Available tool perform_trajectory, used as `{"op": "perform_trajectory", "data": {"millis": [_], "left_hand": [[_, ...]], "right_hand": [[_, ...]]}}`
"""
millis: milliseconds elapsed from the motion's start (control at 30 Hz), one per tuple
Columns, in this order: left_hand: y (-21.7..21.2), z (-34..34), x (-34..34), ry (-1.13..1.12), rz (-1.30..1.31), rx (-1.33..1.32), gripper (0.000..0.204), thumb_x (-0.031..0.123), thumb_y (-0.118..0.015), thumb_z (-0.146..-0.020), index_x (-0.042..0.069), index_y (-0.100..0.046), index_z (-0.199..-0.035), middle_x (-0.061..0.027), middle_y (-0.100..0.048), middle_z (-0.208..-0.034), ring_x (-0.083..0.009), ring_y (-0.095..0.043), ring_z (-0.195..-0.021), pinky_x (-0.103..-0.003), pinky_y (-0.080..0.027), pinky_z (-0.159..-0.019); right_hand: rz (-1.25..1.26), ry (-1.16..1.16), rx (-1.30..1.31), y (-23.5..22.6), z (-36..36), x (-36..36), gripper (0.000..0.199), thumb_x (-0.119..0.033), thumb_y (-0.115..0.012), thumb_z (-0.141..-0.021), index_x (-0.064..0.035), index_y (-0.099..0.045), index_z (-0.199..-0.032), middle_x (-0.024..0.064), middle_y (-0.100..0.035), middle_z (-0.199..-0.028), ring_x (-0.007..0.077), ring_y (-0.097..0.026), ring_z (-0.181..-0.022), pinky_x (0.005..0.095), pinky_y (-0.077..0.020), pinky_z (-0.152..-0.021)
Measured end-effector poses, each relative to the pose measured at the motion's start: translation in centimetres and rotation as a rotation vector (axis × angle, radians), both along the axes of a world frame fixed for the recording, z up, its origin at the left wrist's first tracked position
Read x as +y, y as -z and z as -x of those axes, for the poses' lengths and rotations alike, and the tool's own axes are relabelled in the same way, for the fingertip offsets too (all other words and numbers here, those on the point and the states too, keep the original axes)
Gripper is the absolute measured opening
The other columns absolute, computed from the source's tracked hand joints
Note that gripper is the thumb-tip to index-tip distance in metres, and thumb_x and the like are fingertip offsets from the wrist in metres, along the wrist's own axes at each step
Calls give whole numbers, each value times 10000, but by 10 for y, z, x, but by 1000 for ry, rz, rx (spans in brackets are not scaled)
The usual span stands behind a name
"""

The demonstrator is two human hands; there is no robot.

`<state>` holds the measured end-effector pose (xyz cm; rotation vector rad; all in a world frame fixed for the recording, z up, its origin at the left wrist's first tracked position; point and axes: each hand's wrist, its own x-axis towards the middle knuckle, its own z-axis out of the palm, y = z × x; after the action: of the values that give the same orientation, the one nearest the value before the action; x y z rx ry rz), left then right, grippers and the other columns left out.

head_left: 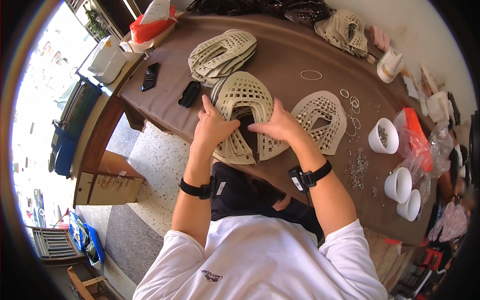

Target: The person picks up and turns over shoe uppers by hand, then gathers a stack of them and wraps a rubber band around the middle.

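Observation:
A stack of beige lattice-cut shoe upper pieces (245,97) lies at the near edge of the brown table (285,50). My left hand (212,125) grips the stack's left arm, thumb on top. My right hand (276,125) presses on the stack's right arm, fingers bent over the inner edge. Both wrists wear black bands. A single studded upper piece (322,117) lies just right of my right hand.
Another pile of beige uppers (222,52) sits behind, more at the far right (345,30). Two black flat objects (150,76) (190,93) lie left. White cups (384,135) (398,184), loose metal studs (357,167), rubber bands (311,75), plastic bags (417,137) stand right.

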<state>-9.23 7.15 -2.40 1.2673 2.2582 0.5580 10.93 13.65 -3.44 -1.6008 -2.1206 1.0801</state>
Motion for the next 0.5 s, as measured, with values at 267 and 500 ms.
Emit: {"op": "perform_trajectory", "data": {"millis": [267, 500], "left_hand": [[-40, -70, -32, 233, -510, 88, 845, 361, -842, -808, -109, -485, -1413, -306, -619, -1278, -391, -632, -1188, -455, -497, -1045], [-18, -60, -8, 133, -66, -550, 564, 392, -724, -944, -85, -614, -1224, -157, -677, -1012, -237, -665, -922, -311, -546, -811]], "right_hand": [[-31, -21, 60, 39, -9, 12, 1260, -473, -880, -679, 132, -213, -1561, 365, -641, -1272, 448, -650, -1208, 428, -539, -1016], [-48, -77, -1, 20, -1, 6, 1291, -465, -883, -659, 126, -184, -1569, 371, -641, -1259, 444, -648, -1206, 428, -541, -1012]]}}
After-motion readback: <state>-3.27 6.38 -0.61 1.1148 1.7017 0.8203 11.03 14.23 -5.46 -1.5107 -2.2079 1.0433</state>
